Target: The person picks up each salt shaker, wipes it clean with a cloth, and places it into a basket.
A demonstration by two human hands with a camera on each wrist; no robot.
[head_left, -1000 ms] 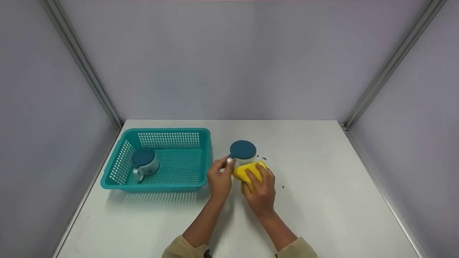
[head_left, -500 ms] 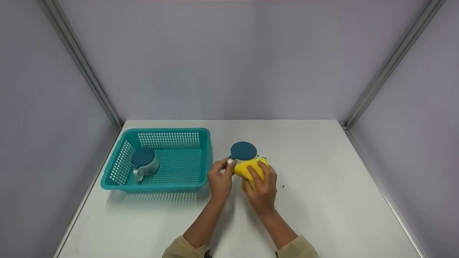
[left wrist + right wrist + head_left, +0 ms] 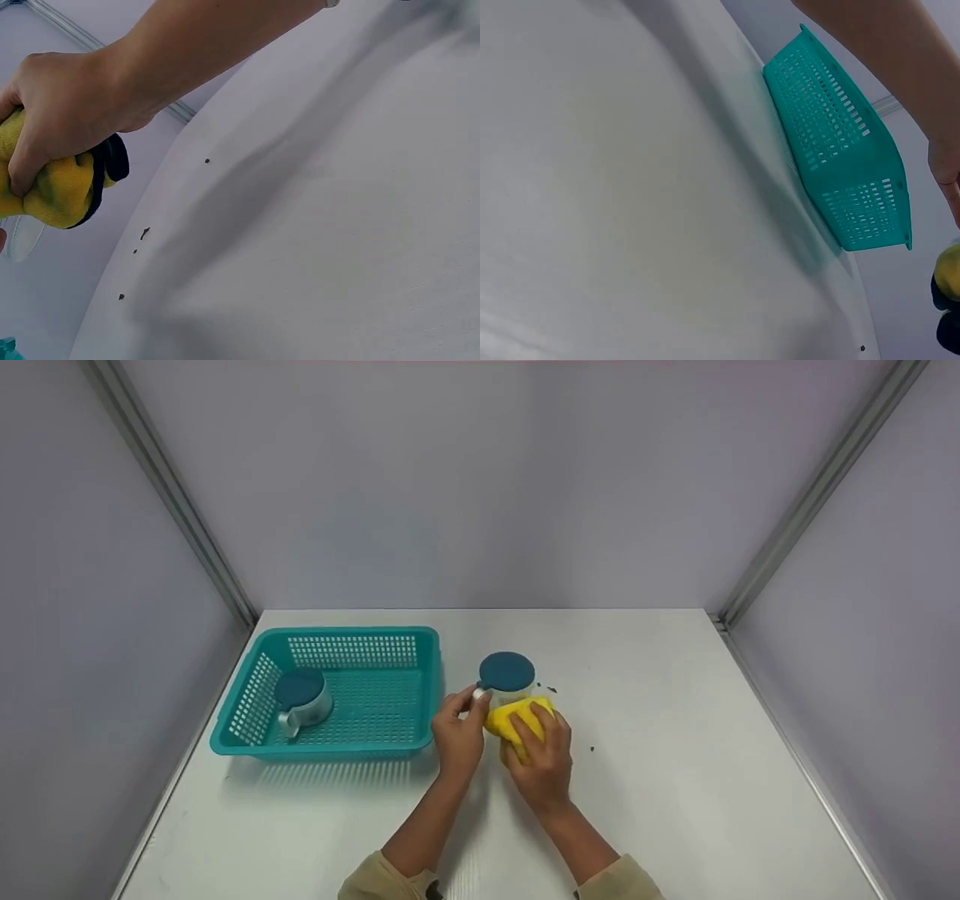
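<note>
A clear container with a round blue lid [image 3: 507, 671] is held up in front of me, right of the basket. My left hand [image 3: 459, 735] pinches its pale handle [image 3: 481, 694] between thumb and fingers. With curled fingers my right hand [image 3: 541, 761] grips a bunched yellow cloth [image 3: 517, 718] against the container's near side, which the cloth covers. The left wrist view shows the cloth's dark edging [image 3: 97, 180] and part of the clear container [image 3: 26, 236] under it. In the right wrist view the cloth [image 3: 949, 271] shows only at the right edge.
A teal plastic basket [image 3: 375, 748] stands on the white table [image 3: 712, 780] at the left. Inside it lies a similar blue-lidded container [image 3: 306, 697] with a handle. Several small dark crumbs [image 3: 552, 690] lie on the table right of the hands. Grey walls enclose the back and sides.
The container dips slightly toward me, then rises back. The cloth in my right hand shifts up and right along its side, then returns down and left. Both hands keep their hold.
</note>
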